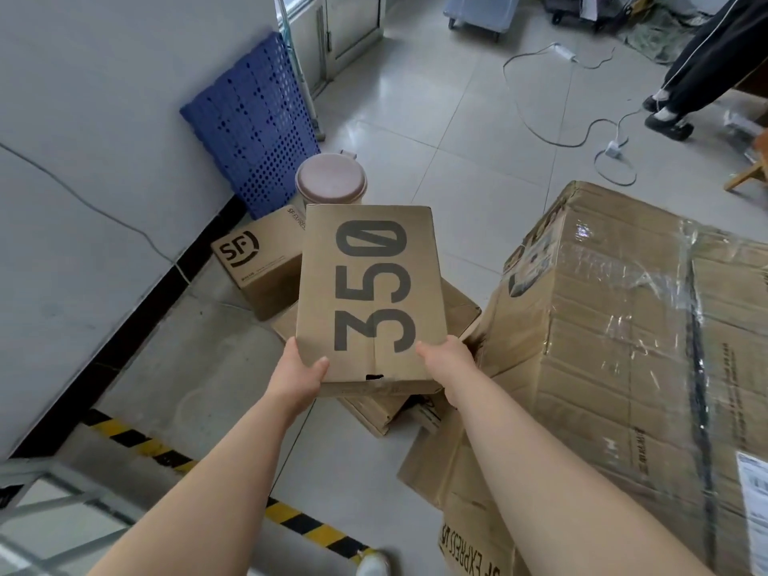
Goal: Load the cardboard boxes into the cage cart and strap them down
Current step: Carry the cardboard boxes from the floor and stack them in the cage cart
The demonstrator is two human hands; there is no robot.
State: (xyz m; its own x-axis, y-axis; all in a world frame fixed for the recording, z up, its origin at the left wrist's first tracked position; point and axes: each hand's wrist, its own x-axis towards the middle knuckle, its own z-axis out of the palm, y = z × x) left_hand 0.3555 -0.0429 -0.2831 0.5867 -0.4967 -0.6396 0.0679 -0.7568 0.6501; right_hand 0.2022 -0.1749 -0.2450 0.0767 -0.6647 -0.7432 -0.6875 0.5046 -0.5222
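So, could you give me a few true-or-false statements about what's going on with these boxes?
1. The left hand and right hand both hold the flat brown cardboard box printed 350. True.
2. The blue perforated plastic panel lies flat on a table. False: it leans against the wall.
3. The small brown cardboard box with the SF logo sits on the floor near the wall. True.
4. The large tape-wrapped cardboard box stands on the person's left. False: it is on their right.

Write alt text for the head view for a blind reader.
The left hand and right hand hold a cardboard box printed 350 over other boxes on the tiled floor. A large taped carton stands to the right, an SF box by the wall.
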